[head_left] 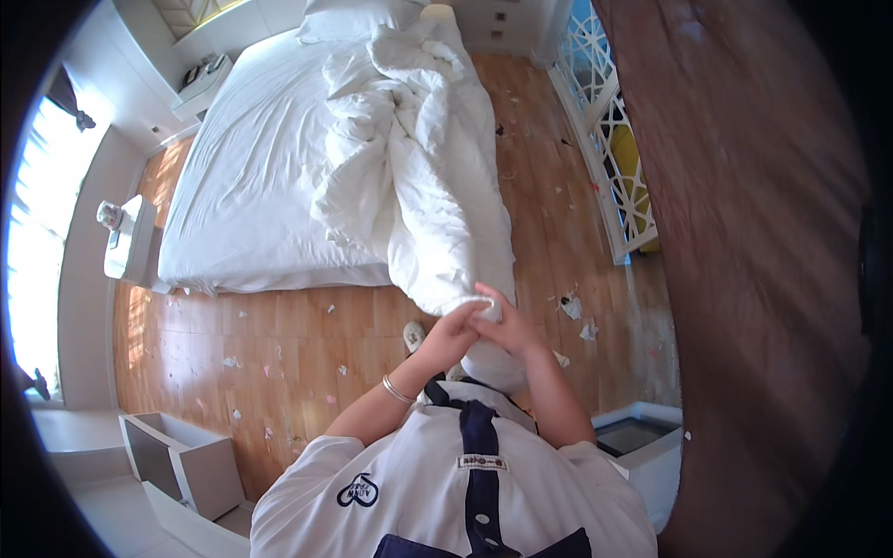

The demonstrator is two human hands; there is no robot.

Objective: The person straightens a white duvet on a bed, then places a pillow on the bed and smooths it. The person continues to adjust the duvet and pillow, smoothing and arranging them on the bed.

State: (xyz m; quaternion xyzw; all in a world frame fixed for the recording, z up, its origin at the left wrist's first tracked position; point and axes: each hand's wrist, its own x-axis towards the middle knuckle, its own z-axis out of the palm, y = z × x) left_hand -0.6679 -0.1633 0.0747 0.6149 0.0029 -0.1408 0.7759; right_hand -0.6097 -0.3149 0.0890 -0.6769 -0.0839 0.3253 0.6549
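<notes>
A white duvet [423, 200] lies bunched in a long roll along the right half of the bed, and its near end stretches off the foot of the bed toward me. My left hand [454, 333] closes around the gathered end of the duvet, a bracelet on its wrist. My right hand [507, 327] grips the same end from the other side, its fingers beside the left ones. Part of the white cloth hangs below my hands in front of my body. Beneath the duvet, a white fitted sheet [251, 186] covers the mattress with some creases.
A white pillow [363, 19] rests at the bed's head. Paper scraps [571, 305] litter the wooden floor [307, 344]. A small white table [139, 228] stands left, an open drawer [200, 465] at lower left. Right are a white lattice partition [605, 121] and a large brown surface [744, 232].
</notes>
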